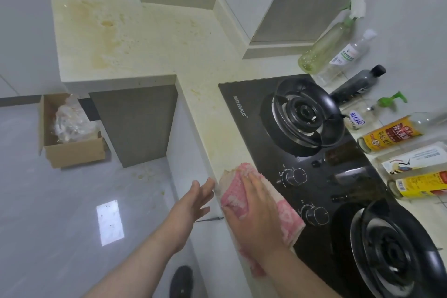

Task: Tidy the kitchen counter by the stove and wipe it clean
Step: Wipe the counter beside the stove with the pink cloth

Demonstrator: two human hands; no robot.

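Right hand [256,215] fingers flat and together, pressing pink cloth [233,197] onto the counter [150,55] front-edge strip, just beside stove [261,152] knobs. Left hand [191,203] open, fingers straight, holding nothing, just off that edge. Stained bare counter runs to far-left corner. Stove logo, bottles [391,132] labels: unreadable. Cardboard box [75,152] on grey floor.

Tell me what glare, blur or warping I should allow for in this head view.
Head view: wide-angle warp bends the counter edge and tilts the bottles; a bright reflection sits on the floor; the far-right bottles look smeared; the right hand and cloth read clearly.
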